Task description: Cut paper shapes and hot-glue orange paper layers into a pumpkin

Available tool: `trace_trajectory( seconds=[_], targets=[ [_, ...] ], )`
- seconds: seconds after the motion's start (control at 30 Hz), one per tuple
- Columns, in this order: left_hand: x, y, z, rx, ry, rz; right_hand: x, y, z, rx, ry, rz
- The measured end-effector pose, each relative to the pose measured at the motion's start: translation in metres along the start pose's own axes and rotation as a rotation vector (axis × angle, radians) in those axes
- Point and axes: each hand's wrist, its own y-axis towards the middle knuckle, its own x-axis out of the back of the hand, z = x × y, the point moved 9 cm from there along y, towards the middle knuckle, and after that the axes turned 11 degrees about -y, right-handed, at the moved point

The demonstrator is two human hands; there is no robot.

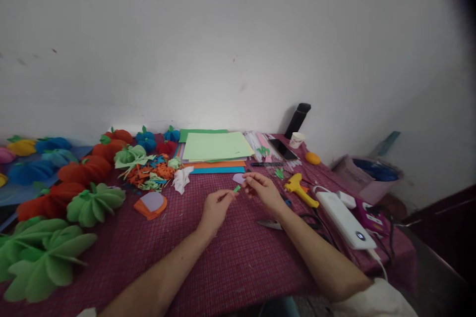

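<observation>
A pale grey wall [230, 59] rises behind our table, which is spread with a dark red checked cloth [223, 262]. Taking our hands as the middle of the clock and the wall as twelve, we have the small green strip [237, 188] right at the centre, between our two hands above the cloth. Our left hand [215, 208] has thumb and forefinger together, clamped on that strip. Our right hand [262, 190] is just beside it, fingers bent towards the strip; we cannot tell whether their tips grip anything. A lavender paper piece [238, 178] shows just beyond those fingertips.

Towards eleven to twelve we see stacked coloured paper [217, 146], a light green sheet on top. Near ten lie a crumpled white tissue [182, 179] and a heap of paper scraps [148, 174]; at nine, rounded orange and lavender cut-outs [150, 203]. Paper pumpkins [85, 171] crowd from eight to ten. At two rests a dark phone [282, 149], at three a yellow glue gun [300, 190], and at four a white power bank [345, 220].
</observation>
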Motion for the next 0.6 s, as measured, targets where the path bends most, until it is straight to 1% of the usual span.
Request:
trace_trajectory(
  seconds=[0.1,0.2,0.3,0.37,0.47,0.53,0.6],
  targets=[
    [0.002,-0.001,-0.001,0.023,-0.032,-0.032,-0.001,-0.001,0.000,-0.016,-0.012,-0.002],
    [0.004,-0.002,-0.004,0.030,-0.044,-0.052,-0.009,-0.005,0.000,-0.014,-0.037,0.036],
    [0.002,-0.003,-0.005,0.021,-0.032,-0.033,-0.021,-0.007,-0.001,0.018,-0.092,0.090],
    [-0.002,-0.003,-0.004,0.012,-0.015,0.000,-0.024,-0.008,-0.002,0.052,-0.150,0.092],
    [-0.006,-0.003,-0.002,0.001,0.016,0.041,-0.020,-0.007,-0.001,0.098,-0.216,0.053],
    [-0.006,-0.002,-0.002,-0.010,0.029,0.047,-0.014,-0.007,0.004,0.147,-0.242,0.006],
    [-0.005,-0.002,-0.004,-0.031,0.031,0.040,-0.006,-0.009,0.017,0.278,-0.346,-0.075]
  ],
)
